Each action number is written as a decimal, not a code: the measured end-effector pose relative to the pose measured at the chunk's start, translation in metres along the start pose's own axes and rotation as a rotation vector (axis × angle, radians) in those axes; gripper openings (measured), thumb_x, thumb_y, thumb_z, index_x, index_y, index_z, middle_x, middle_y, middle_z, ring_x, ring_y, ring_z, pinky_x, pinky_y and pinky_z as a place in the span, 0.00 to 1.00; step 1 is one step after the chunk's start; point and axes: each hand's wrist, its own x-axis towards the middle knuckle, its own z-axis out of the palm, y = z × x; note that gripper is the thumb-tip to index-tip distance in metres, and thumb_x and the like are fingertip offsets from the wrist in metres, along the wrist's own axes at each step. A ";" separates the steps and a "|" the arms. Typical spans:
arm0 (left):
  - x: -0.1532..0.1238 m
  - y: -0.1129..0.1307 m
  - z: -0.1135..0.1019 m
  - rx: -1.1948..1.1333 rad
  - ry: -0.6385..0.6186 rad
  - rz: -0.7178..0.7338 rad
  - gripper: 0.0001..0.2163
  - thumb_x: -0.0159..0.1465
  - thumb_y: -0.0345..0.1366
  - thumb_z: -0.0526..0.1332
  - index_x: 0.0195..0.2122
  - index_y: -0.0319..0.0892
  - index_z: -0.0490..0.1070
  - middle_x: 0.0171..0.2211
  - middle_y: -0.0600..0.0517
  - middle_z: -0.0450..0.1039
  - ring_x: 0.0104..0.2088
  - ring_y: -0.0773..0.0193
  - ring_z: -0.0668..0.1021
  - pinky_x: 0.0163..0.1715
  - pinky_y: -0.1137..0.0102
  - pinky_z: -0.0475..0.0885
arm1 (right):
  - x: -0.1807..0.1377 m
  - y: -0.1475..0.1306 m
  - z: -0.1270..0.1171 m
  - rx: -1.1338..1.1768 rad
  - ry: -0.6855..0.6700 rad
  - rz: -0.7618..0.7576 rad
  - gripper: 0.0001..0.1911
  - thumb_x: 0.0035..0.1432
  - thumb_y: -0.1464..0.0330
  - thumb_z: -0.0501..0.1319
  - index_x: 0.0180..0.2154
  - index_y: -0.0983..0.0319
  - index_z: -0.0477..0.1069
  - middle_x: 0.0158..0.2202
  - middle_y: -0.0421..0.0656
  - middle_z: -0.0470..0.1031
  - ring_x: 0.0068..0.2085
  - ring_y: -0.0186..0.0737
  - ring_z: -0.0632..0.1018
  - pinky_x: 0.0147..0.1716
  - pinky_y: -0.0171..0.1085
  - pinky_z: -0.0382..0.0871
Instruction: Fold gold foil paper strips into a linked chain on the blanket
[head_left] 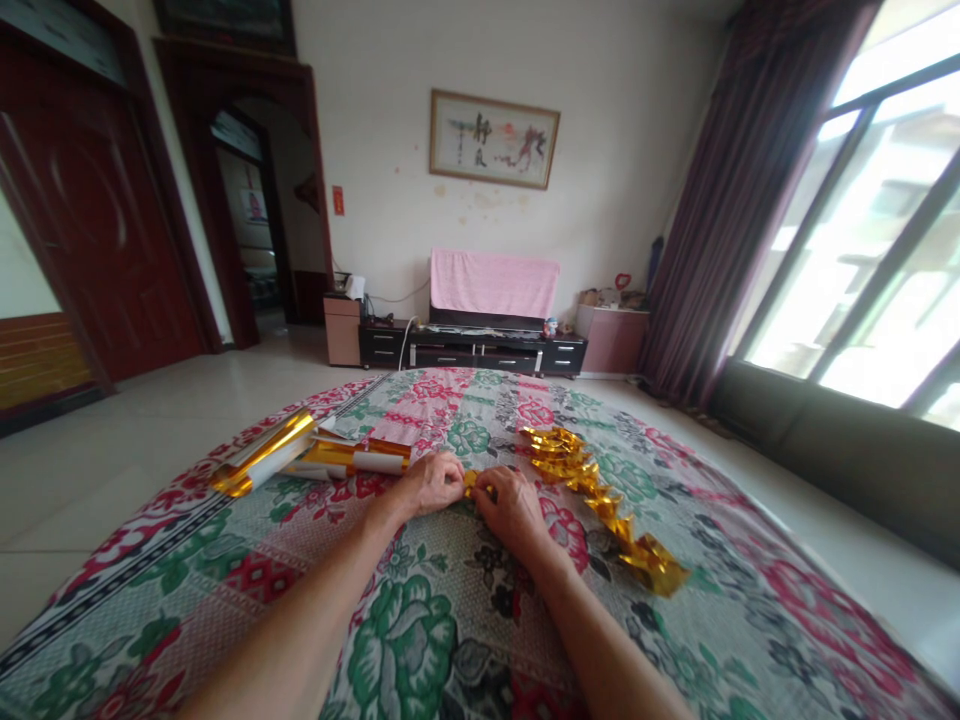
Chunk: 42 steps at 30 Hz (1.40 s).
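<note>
Between my two hands is a small piece of gold foil paper [471, 480], mostly covered by the fingers. My left hand [433, 484] is closed, its fingertips pinching the piece's left side. From the other side my right hand [511, 505] grips it too, with the fingers curled. To the left lie rolled sheets of gold foil paper [277, 450] with pale backs, loosely curled. A row of folded gold foil pieces [592, 485] runs diagonally on the right, close together. Everything rests on a flowered cloth [409, 640].
The cloth-covered surface has a rounded far edge. Beyond it stands a low black cabinet [472, 358] with a pink cloth [495, 283] draped over something above. A purple curtain [712, 200] and a window are at right; a dark red door [97, 200] is at left.
</note>
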 end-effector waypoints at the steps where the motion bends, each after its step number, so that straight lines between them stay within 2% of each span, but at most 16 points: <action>1: 0.000 0.000 0.001 0.000 0.007 0.008 0.06 0.50 0.27 0.57 0.19 0.39 0.71 0.29 0.50 0.75 0.31 0.66 0.74 0.36 0.73 0.68 | 0.000 -0.001 0.000 -0.002 -0.003 0.005 0.06 0.54 0.67 0.56 0.29 0.58 0.72 0.33 0.41 0.74 0.36 0.36 0.73 0.38 0.32 0.59; 7: 0.000 -0.004 0.002 -0.006 0.000 -0.005 0.05 0.49 0.28 0.58 0.20 0.40 0.72 0.30 0.50 0.75 0.32 0.66 0.74 0.37 0.73 0.68 | 0.000 -0.004 -0.003 0.002 -0.017 0.057 0.05 0.53 0.67 0.57 0.31 0.58 0.72 0.34 0.41 0.73 0.36 0.37 0.72 0.38 0.33 0.59; 12: 0.000 -0.006 0.002 -0.024 -0.029 -0.007 0.06 0.50 0.28 0.58 0.20 0.40 0.73 0.31 0.50 0.75 0.33 0.66 0.74 0.37 0.73 0.68 | -0.001 -0.001 -0.002 0.031 -0.030 0.009 0.06 0.54 0.67 0.57 0.31 0.57 0.73 0.35 0.41 0.73 0.38 0.37 0.72 0.39 0.33 0.59; 20: 0.002 -0.004 -0.008 -0.103 -0.107 -0.120 0.09 0.53 0.31 0.56 0.20 0.41 0.75 0.33 0.52 0.76 0.35 0.67 0.75 0.38 0.74 0.68 | -0.002 -0.001 -0.002 0.038 -0.005 -0.018 0.06 0.54 0.68 0.57 0.31 0.56 0.73 0.37 0.39 0.74 0.40 0.36 0.72 0.42 0.34 0.60; 27: 0.001 0.000 -0.009 -0.164 -0.094 -0.172 0.09 0.53 0.31 0.57 0.21 0.41 0.75 0.33 0.52 0.76 0.35 0.66 0.75 0.38 0.74 0.69 | -0.002 -0.002 -0.002 0.038 0.001 -0.010 0.07 0.54 0.68 0.56 0.30 0.57 0.73 0.36 0.40 0.74 0.39 0.37 0.72 0.41 0.34 0.60; 34: -0.001 -0.006 -0.006 -0.212 -0.060 -0.128 0.07 0.52 0.30 0.58 0.22 0.40 0.76 0.33 0.50 0.76 0.35 0.66 0.76 0.39 0.73 0.69 | -0.003 -0.002 -0.001 0.040 0.008 0.000 0.06 0.53 0.68 0.57 0.30 0.57 0.73 0.36 0.40 0.73 0.39 0.38 0.72 0.40 0.34 0.59; 42: -0.001 -0.007 -0.004 -0.150 -0.049 -0.094 0.05 0.50 0.28 0.60 0.23 0.40 0.76 0.33 0.50 0.76 0.34 0.65 0.76 0.38 0.73 0.69 | -0.002 -0.004 -0.003 0.034 -0.002 0.019 0.07 0.54 0.67 0.56 0.30 0.57 0.73 0.37 0.40 0.73 0.39 0.38 0.71 0.39 0.35 0.58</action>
